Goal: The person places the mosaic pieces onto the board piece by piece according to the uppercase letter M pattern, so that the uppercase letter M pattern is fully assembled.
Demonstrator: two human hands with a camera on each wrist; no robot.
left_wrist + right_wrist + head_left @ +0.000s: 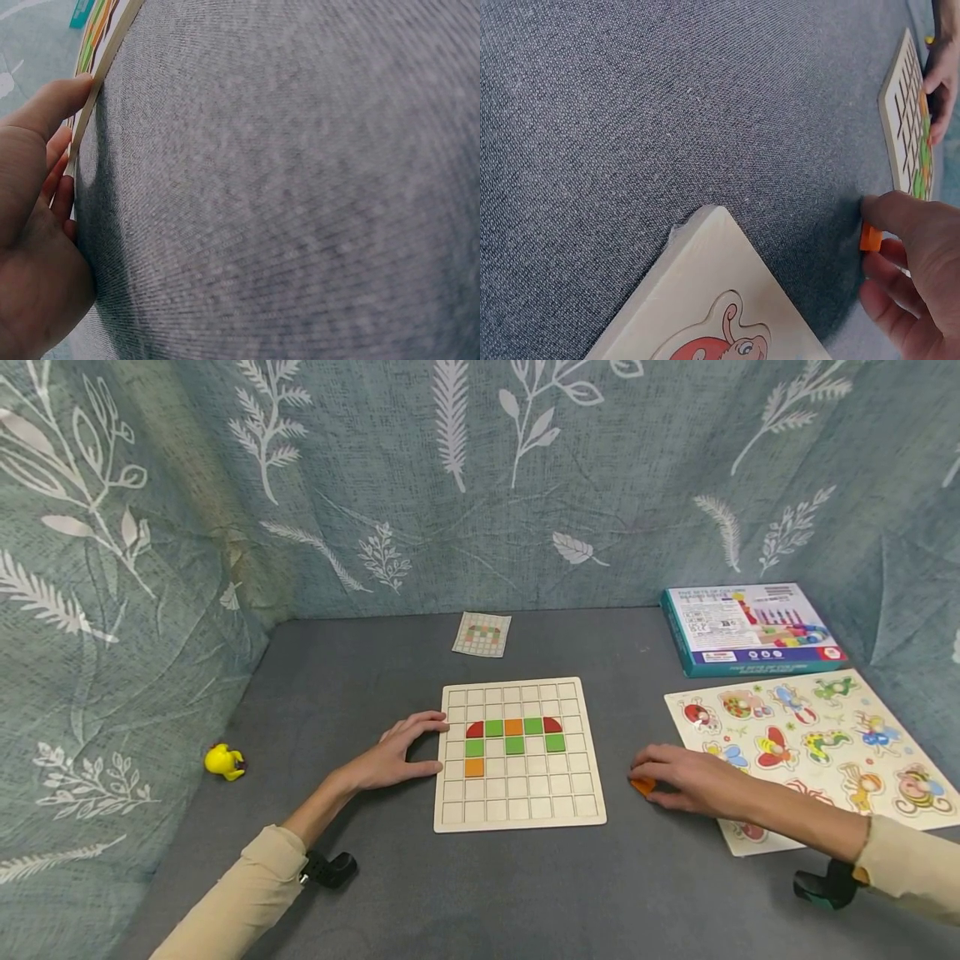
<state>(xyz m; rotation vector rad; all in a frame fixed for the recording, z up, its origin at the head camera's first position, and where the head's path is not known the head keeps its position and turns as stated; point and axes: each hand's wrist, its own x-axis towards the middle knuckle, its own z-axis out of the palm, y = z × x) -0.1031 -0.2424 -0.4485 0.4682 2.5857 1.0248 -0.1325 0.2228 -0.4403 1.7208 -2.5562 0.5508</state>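
Observation:
A wooden grid board (pixel 538 787) lies mid-table. In one row sit two red rounded tiles (pixel 552 725) at the ends, green square tiles (pixel 493 728) and an orange one (pixel 513 727) in the middle. Below are more green tiles and an orange tile (pixel 474 767) at the left. My left hand (pixel 386 762) rests at the board's left edge, thumb and fingers spread and touching it. To the right of the board my right hand (pixel 692 779) pinches an orange tile (pixel 871 237) between thumb and fingers, just over the table.
A small pattern card (pixel 482 637) lies behind the board. At the right are an insect puzzle board (pixel 772 777), partly under my right forearm, and a game box (pixel 716 618) behind it. A yellow toy (pixel 223 762) sits far left. Leaf-patterned cloth (pixel 420 527) hangs behind the table.

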